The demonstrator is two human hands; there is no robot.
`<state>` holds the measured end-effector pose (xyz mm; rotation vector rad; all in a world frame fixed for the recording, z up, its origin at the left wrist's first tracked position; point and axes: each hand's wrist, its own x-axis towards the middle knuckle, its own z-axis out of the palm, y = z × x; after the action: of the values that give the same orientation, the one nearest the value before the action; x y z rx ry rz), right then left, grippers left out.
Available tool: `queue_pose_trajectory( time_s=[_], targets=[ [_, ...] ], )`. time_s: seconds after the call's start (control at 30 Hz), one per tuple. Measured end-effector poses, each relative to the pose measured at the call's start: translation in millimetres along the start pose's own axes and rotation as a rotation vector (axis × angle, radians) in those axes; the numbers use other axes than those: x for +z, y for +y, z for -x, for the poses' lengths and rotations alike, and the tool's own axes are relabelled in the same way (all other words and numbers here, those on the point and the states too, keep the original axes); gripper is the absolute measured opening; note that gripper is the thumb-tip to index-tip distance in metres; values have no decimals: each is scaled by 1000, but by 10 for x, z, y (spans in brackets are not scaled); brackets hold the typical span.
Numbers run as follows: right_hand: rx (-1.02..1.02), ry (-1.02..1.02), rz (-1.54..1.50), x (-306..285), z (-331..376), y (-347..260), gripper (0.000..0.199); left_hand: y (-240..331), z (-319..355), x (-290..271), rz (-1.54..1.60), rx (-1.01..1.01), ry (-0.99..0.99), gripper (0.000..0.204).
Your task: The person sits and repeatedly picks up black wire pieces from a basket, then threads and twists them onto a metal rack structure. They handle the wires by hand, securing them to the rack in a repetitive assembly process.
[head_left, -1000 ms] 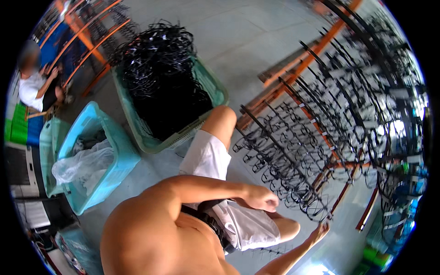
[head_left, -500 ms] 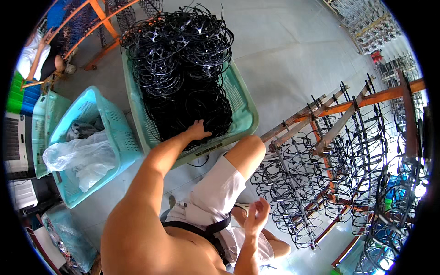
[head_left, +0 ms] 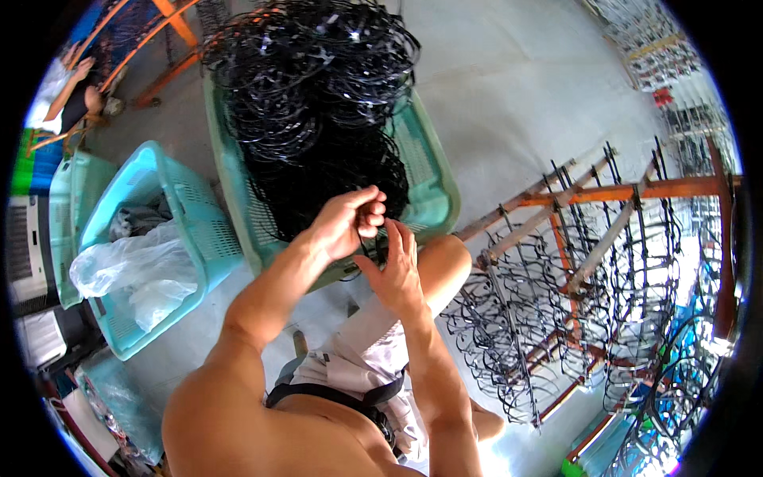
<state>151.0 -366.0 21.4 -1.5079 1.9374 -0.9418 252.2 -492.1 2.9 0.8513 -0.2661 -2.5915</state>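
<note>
My left hand (head_left: 343, 224) is closed over the near end of the big green basket (head_left: 435, 179), its fingers curled round a thin black strand (head_left: 362, 245) that hangs below them. Close beside it, my right hand (head_left: 396, 269) has its fingers stretched out and its thumb apart, near that strand. Whether the right fingertips touch the strand is hard to see. Behind both hands, a dark heap of thin black loops (head_left: 342, 171) fills the basket. Glossier bundles of black loops (head_left: 310, 75) are piled high at its far end.
Left of the basket stands a turquoise crate (head_left: 208, 230) with clear plastic bags (head_left: 147, 270) in it. To my right, an orange rack (head_left: 612, 193) carries rows of hanging black loops (head_left: 509, 342). A person (head_left: 67, 95) sits at the far left.
My left hand has lifted out of the black heap with a thin strand. My right hand has come up from beside my lap to meet it.
</note>
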Motion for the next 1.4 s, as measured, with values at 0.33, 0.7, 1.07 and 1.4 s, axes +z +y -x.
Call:
queue_pose_trajectory(
  time_s=[0.33,0.7,1.07,1.4],
  targets=[
    [193,125,-1382,-876,693,-113,43,764,253,9,-2099,881,411,35],
    [-35,576,-106,-1228,905,-184,42,-454,925,1032,-1356,-264,-1147,30],
    [393,573,-1454,-1086,1173,-310,23,401,-157,685,-2185,1023,-237,45],
    [356,741,-1091,-1477,2013,-253,19,1354,-1388,469,-2710,914,699,86]
  ],
)
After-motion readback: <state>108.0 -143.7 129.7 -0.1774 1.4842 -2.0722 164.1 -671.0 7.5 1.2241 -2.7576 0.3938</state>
